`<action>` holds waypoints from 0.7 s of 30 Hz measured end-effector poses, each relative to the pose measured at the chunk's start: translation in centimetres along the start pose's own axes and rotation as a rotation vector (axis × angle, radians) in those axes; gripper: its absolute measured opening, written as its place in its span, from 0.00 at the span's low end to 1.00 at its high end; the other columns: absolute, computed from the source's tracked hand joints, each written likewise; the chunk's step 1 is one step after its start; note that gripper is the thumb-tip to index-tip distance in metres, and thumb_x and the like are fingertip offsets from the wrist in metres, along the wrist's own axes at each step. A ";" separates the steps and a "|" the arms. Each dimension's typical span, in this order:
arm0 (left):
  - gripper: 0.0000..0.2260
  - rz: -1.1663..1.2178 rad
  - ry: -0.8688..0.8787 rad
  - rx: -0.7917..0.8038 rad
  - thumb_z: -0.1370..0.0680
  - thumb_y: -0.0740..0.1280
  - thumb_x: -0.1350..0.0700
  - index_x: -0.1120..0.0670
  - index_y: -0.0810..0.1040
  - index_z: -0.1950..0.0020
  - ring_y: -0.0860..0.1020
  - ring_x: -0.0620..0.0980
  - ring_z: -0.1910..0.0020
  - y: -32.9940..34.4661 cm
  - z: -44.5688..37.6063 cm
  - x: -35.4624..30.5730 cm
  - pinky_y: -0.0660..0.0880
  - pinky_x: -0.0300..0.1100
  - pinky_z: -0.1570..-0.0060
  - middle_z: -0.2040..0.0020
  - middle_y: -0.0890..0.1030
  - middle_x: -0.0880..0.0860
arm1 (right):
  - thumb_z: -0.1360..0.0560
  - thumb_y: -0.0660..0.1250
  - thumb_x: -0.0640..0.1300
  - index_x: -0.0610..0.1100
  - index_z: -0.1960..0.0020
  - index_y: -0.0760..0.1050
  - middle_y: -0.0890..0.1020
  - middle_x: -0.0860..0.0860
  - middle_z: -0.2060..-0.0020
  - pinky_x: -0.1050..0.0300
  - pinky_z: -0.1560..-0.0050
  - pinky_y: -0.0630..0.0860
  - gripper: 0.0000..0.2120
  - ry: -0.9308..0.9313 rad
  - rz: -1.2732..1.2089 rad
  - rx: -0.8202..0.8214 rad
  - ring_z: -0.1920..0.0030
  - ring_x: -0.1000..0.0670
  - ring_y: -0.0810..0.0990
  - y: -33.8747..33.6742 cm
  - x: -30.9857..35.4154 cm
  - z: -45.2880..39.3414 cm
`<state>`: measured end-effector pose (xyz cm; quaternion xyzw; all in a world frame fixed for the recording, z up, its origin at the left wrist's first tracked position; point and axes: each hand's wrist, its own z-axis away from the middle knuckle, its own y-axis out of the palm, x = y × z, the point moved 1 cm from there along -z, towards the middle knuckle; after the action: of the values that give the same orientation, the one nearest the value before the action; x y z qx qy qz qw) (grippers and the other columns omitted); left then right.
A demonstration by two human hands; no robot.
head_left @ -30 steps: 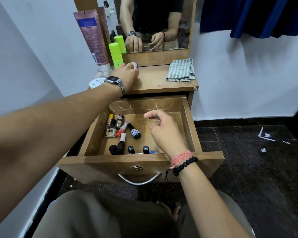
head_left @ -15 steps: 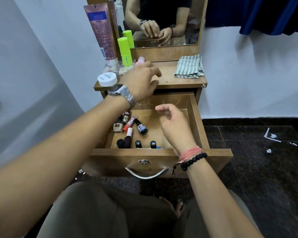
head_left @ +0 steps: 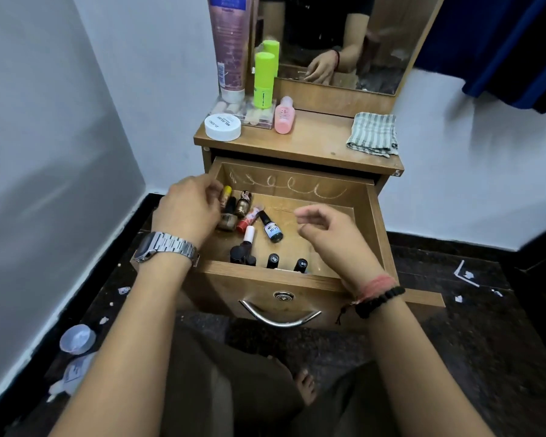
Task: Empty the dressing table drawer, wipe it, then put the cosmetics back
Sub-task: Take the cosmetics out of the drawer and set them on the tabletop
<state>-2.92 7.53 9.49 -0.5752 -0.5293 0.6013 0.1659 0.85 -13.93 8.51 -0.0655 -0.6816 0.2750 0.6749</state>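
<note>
Open drawer (head_left: 377, 216) below the bench (head_left: 316, 146), cosmetics clustered in its left half. Left hand (head_left: 188, 208) reaches into the drawer's left rear corner, fingers curled over the yellow-capped tube (head_left: 226, 193) and gold bottle (head_left: 227, 222); whether they grip either cannot be told. Right hand (head_left: 331, 238) hovers above the drawer's bare right side, fingers loosely curled, apart, holding nothing. Striped cloth (head_left: 373, 134) lies on the bench.
</note>
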 end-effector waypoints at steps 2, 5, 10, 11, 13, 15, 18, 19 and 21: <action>0.10 -0.009 -0.001 0.029 0.23 0.62 0.58 0.50 0.80 0.45 0.78 0.59 0.47 0.7 -0.5 0.4 0.76 0.51 0.51 0.45 0.81 0.55 | 0.25 0.66 0.40 0.49 0.46 0.78 0.81 0.53 0.50 0.58 0.46 0.76 0.09 0.039 0.195 0.077 0.49 0.54 0.80 0.7 0.7 -1.6; 0.10 0.040 0.019 0.059 0.24 0.62 0.58 0.51 0.79 0.45 0.77 0.59 0.45 1.6 -0.9 -0.1 0.76 0.53 0.48 0.45 0.80 0.56 | 0.26 0.68 0.43 0.46 0.44 0.77 0.82 0.50 0.51 0.54 0.43 0.76 0.11 0.087 0.541 0.213 0.47 0.50 0.80 2.6 1.5 -5.1; 0.12 0.010 0.066 0.214 0.23 0.64 0.56 0.51 0.77 0.39 0.75 0.58 0.42 1.9 -2.0 0.4 0.74 0.55 0.42 0.41 0.77 0.56 | 0.30 0.72 0.51 0.43 0.49 0.77 0.82 0.46 0.51 0.52 0.49 0.79 0.15 0.076 0.796 0.313 0.49 0.46 0.80 5.2 1.5 -8.6; 0.13 0.017 0.067 0.233 0.23 0.64 0.56 0.51 0.77 0.39 0.75 0.56 0.41 1.8 -2.3 0.7 0.74 0.54 0.41 0.40 0.77 0.55 | 0.30 0.73 0.52 0.43 0.50 0.77 0.82 0.46 0.51 0.53 0.51 0.79 0.15 0.066 0.825 0.304 0.50 0.45 0.81 5.4 1.5 -8.9; 0.13 0.044 0.061 0.247 0.22 0.64 0.56 0.51 0.77 0.38 0.76 0.55 0.41 1.6 -2.7 1.0 0.73 0.51 0.39 0.41 0.78 0.55 | 0.31 0.73 0.49 0.44 0.54 0.76 0.82 0.46 0.53 0.53 0.54 0.79 0.11 0.057 0.843 0.296 0.53 0.45 0.81 5.5 1.4 -9.2; 0.12 0.064 0.055 0.241 0.22 0.64 0.57 0.51 0.77 0.39 0.76 0.54 0.41 1.5 -2.8 1.1 0.74 0.49 0.40 0.42 0.80 0.54 | 0.30 0.72 0.46 0.45 0.59 0.74 0.82 0.46 0.57 0.54 0.58 0.78 0.08 0.065 0.784 0.286 0.58 0.48 0.80 5.1 1.5 -8.9; 0.13 0.066 0.054 0.235 0.23 0.64 0.56 0.50 0.77 0.39 0.76 0.54 0.41 1.7 -2.8 1.2 0.75 0.51 0.41 0.42 0.80 0.53 | 0.28 0.71 0.41 0.48 0.63 0.74 0.81 0.51 0.61 0.61 0.59 0.78 0.08 0.011 0.540 0.183 0.62 0.55 0.79 3.8 2.2 -7.9; 0.13 0.060 0.052 0.231 0.23 0.64 0.56 0.50 0.77 0.38 0.76 0.54 0.41 1.7 -2.8 1.1 0.75 0.51 0.42 0.42 0.80 0.53 | 0.27 0.71 0.39 0.48 0.63 0.75 0.83 0.52 0.62 0.62 0.57 0.78 0.08 -0.043 0.443 0.111 0.61 0.57 0.80 3.2 2.8 -7.7; 0.13 0.053 0.051 0.219 0.23 0.63 0.55 0.49 0.77 0.39 0.76 0.55 0.41 1.8 -2.8 1.0 0.75 0.52 0.43 0.43 0.81 0.53 | 0.26 0.69 0.37 0.48 0.62 0.76 0.84 0.51 0.64 0.64 0.59 0.79 0.09 -0.117 0.245 -0.029 0.64 0.57 0.81 2.1 4.6 -7.8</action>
<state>-0.11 8.92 8.11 -0.5825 -0.4407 0.6448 0.2250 7.35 -7.83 11.09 -0.1419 -0.7105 0.3486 0.5946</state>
